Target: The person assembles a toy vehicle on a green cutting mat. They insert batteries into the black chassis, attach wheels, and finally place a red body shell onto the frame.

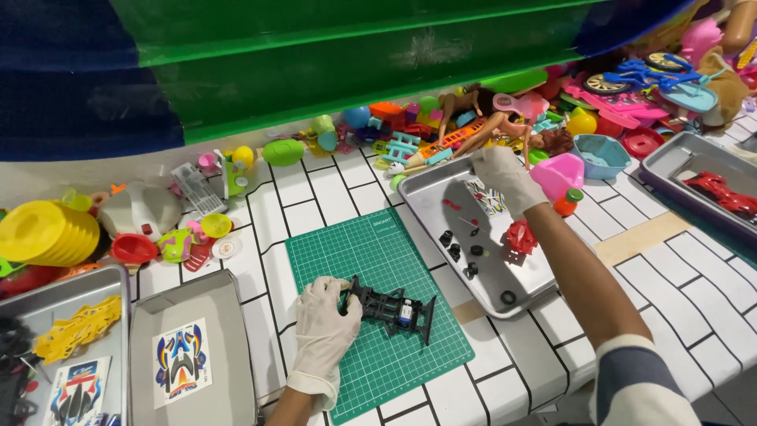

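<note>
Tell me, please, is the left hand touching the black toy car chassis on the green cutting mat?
Touching. The head view shows the gloved left hand with its fingers closed around one end of the black chassis, no gap between them.

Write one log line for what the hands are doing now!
left hand: holds black toy car frame | green mat | right hand: reaching into metal tray

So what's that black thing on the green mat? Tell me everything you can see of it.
It is a black plastic toy car chassis, an open frame of struts with no wheels on it and a small silvery-blue part near its middle. It lies flat on the green gridded cutting mat. The white-gloved left hand grips its left end; the right end flares into a wide bar.
</note>
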